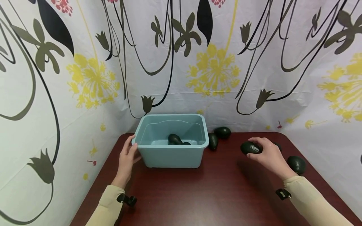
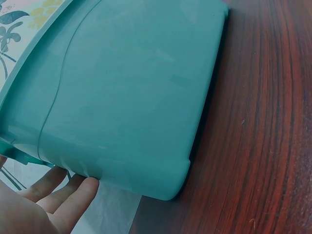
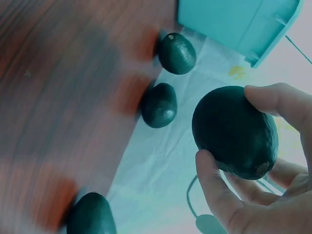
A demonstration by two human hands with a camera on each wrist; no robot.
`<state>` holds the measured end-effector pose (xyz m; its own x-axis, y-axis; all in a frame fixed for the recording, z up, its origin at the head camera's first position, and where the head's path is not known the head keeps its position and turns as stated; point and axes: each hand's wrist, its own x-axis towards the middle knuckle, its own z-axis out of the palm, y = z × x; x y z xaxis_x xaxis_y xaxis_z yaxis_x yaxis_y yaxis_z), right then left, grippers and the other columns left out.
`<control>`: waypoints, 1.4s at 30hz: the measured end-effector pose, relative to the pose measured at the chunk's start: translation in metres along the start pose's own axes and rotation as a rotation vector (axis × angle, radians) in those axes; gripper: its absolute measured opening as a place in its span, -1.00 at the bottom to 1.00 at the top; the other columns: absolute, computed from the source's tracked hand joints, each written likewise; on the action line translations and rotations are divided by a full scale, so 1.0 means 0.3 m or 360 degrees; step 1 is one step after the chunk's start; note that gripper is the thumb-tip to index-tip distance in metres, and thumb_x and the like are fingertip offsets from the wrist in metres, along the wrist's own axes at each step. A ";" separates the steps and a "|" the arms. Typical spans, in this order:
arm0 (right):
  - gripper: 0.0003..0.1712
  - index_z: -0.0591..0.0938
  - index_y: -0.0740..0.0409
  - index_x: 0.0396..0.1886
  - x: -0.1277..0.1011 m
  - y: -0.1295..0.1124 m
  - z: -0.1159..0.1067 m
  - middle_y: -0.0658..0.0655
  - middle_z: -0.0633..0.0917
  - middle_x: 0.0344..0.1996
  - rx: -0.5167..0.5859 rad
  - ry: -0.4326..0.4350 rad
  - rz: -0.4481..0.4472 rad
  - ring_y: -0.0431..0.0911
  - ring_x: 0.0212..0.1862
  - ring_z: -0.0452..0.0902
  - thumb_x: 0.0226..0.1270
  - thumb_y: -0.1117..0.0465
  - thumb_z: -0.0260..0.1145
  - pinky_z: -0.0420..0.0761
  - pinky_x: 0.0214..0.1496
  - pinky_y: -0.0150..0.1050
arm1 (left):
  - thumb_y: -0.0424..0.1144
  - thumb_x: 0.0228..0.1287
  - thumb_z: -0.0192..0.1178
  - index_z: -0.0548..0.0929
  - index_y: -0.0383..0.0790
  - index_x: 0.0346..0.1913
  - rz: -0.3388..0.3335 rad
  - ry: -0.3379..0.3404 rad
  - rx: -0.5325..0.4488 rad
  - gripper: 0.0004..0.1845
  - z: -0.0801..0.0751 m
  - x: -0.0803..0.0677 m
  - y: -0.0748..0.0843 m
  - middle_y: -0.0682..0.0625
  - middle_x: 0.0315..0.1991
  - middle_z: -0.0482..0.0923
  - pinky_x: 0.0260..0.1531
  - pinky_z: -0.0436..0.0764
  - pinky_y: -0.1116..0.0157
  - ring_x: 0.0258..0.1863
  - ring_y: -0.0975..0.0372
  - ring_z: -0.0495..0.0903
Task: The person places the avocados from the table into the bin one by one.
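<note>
Dark red wood grain covers the tabletop, which stands against a white cloth backdrop printed with yellow flowers and black stems. Near the back edge sits a pale blue plastic tub, open at the top. Two avocados lie inside it on the floor of the tub, one larger and one only partly seen over the front wall.

The left hand rests against the tub's left front corner, its fingers straight and close together, touching the wall just under the rim; nothing is gripped there. The left wrist view shows the tub's side wall close up with the fingertips at its lower corner.

The right hand holds a dark green avocado just above the tabletop, well to the right of the tub. The thumb and fingers curl round it from both sides, as the right wrist view shows plainly, with the stem end turned toward the palm.

Just beside the tub's right wall lie two more avocados, one touching or nearly touching the wall and another behind it. A further avocado lies near the tabletop's right edge, beyond the right hand. Both forearms wear beige sleeves with a small black clip at each wrist.
</note>
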<state>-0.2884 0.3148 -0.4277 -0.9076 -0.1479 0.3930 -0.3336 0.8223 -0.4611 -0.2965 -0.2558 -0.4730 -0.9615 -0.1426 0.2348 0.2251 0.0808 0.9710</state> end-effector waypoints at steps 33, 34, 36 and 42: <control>-0.30 0.55 -0.33 0.28 0.006 -0.191 -0.071 -0.17 0.57 0.09 0.0087 0.0107 -0.0043 -0.21 0.00 0.49 0.13 -0.17 0.55 0.48 -0.12 -0.21 | 0.05 0.55 0.06 0.31 0.42 0.46 0.0040 -0.0002 -0.0013 -0.51 -0.009 0.009 -0.014 -0.10 0.33 0.39 0.05 0.54 -0.21 0.23 0.00 0.52; -0.31 0.54 -0.36 0.28 0.006 -0.196 -0.072 -0.18 0.57 0.08 0.0088 0.0113 -0.0047 -0.23 0.00 0.48 0.13 -0.17 0.55 0.48 -0.13 -0.23 | 0.05 0.55 0.06 0.31 0.42 0.46 0.0043 -0.0003 -0.0013 -0.51 -0.008 0.009 -0.013 -0.10 0.33 0.39 0.05 0.54 -0.21 0.23 0.00 0.52; -0.32 0.53 -0.42 0.27 0.006 -0.204 -0.074 -0.20 0.57 0.08 0.0086 0.0122 -0.0054 -0.26 -0.02 0.48 0.13 -0.17 0.55 0.47 -0.13 -0.27 | 0.06 0.55 0.07 0.31 0.42 0.45 0.0046 -0.0002 -0.0013 -0.51 -0.006 0.008 -0.013 -0.09 0.32 0.40 0.04 0.54 -0.20 0.23 0.01 0.52; -0.32 0.52 -0.48 0.26 0.003 -0.224 -0.076 -0.23 0.57 0.08 0.0093 0.0127 -0.0066 -0.31 -0.02 0.48 0.13 -0.17 0.55 0.45 -0.12 -0.34 | 0.06 0.55 0.07 0.31 0.43 0.45 0.0039 0.0006 -0.0003 -0.51 -0.003 0.005 -0.015 -0.06 0.28 0.41 0.04 0.54 -0.20 0.23 0.01 0.52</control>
<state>-0.2610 0.2720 -0.3780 -0.8702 -0.1351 0.4738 -0.3871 0.7825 -0.4878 -0.2990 -0.2571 -0.4770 -0.9551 -0.1443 0.2586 0.2489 0.0823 0.9650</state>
